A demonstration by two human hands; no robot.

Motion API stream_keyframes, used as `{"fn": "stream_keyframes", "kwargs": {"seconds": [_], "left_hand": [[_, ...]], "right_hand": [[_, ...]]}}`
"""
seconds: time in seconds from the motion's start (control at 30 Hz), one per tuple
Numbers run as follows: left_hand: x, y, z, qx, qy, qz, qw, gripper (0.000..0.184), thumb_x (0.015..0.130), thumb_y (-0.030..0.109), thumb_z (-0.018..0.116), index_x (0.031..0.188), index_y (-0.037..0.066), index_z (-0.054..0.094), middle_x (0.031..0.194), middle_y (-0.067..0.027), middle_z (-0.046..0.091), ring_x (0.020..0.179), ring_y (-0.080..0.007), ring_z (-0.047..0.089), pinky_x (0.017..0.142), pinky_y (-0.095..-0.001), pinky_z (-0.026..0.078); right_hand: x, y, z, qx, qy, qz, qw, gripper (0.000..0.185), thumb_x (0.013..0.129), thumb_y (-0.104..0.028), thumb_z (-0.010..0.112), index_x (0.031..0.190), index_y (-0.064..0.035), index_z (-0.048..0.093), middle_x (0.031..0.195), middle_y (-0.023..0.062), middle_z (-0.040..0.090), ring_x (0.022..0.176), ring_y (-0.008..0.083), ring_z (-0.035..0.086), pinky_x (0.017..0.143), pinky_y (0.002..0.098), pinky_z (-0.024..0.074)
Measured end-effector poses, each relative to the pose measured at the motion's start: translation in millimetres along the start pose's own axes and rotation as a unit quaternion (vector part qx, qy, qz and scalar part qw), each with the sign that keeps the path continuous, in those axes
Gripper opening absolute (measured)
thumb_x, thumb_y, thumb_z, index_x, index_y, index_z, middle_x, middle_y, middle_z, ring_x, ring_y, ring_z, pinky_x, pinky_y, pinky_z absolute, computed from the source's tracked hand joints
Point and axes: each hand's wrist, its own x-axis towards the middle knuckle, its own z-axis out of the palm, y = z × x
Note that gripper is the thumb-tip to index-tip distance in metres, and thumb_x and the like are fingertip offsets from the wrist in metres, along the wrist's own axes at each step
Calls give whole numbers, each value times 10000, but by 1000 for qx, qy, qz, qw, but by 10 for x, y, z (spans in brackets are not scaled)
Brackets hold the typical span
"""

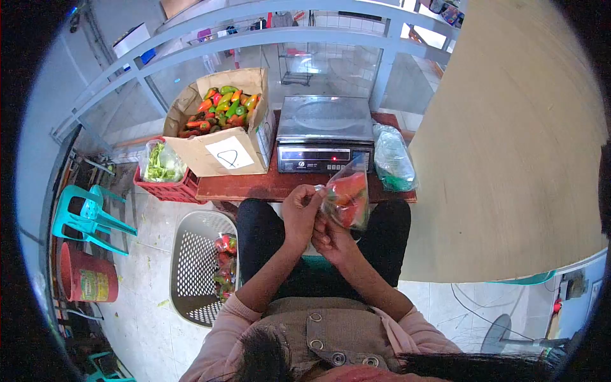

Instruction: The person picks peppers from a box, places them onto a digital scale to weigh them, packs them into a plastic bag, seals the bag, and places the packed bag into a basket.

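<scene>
A clear plastic bag of red and green peppers [348,196] is held above my lap, in front of the scale. My left hand [301,210] pinches the gathered neck of the bag at its left side. Just below, my right hand [333,239] has its fingers closed round the lower part of the same neck. The digital scale [324,127] stands on the red wooden table [232,188] with its steel pan bare and a red light on its display. Left of the scale, an open cardboard box [219,156] holds many red, orange and green peppers.
A grey laundry-style basket [184,254] with bagged peppers [225,264] stands on the floor at my left. Clear plastic bags [394,159] lie right of the scale. A red crate [168,188] holds bagged greens. Teal chairs [86,213], a red bucket [89,274] and a large wooden board [509,159] flank me.
</scene>
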Motion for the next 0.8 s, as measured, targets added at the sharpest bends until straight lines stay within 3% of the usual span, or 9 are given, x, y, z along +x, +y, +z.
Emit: {"fn": "stream_keyframes", "kwargs": {"seconds": [0.17,0.2,0.27,0.3,0.37,0.47,0.57,0.67,0.8], "left_hand": [[-42,-75,32,54,15,72,996,100,796,77,656,777,3,592,697,-38,572,644,-107,535,606,-255,433],[-50,-110,20,86,17,106,990,101,792,72,659,786,-1,590,718,-52,581,650,-127,550,617,-265,441],[-46,-180,-24,143,-41,149,977,99,792,60,651,788,-3,574,734,-73,559,644,-159,554,596,-283,443],[-50,-182,-45,170,-69,168,968,99,792,54,646,790,-4,566,742,-83,547,641,-175,555,585,-292,444],[-73,-130,-72,146,-109,138,973,95,786,48,640,792,1,558,748,-97,539,644,-218,559,590,-326,445],[-82,-168,-81,154,-165,77,971,108,759,44,655,797,6,561,792,-97,567,708,-237,583,654,-334,457],[-55,-242,-150,193,-185,136,954,130,739,47,671,798,9,562,818,-94,584,738,-244,594,699,-342,462],[-65,-171,-233,189,-189,172,948,134,730,59,680,793,11,572,815,-92,586,734,-245,595,710,-353,463],[-112,-13,-290,123,-188,184,957,130,719,38,677,795,16,573,804,-89,587,769,-245,577,671,-348,447]], "right_hand": [[-36,-184,19,-70,80,-21,994,263,932,-320,507,762,-121,488,623,-20,482,404,54,393,350,190,314],[-86,-232,38,-205,102,-50,972,261,929,-301,511,753,-110,492,625,-6,494,417,81,412,370,216,338],[-172,-320,128,-463,137,-106,869,258,923,-264,519,735,-89,500,630,22,517,443,134,450,410,267,384],[-167,-307,102,-586,130,-218,769,240,913,-246,527,746,-74,510,654,36,528,473,168,473,448,293,405],[-175,-280,22,-764,101,-415,485,207,893,-209,544,767,-45,530,702,64,551,533,235,517,524,346,445],[-307,-389,215,-813,113,-343,457,147,857,-161,562,845,-15,550,810,106,571,700,305,564,658,378,465],[-301,-519,246,-881,39,-350,316,143,844,-149,573,884,-12,560,903,124,579,817,292,577,712,370,464],[-285,-580,298,-852,26,-354,386,151,839,-149,573,871,-2,557,926,136,582,881,284,562,757,370,454],[-284,-720,352,-797,4,-368,478,165,859,-150,565,847,15,555,848,118,582,759,262,569,685,341,459]]}}
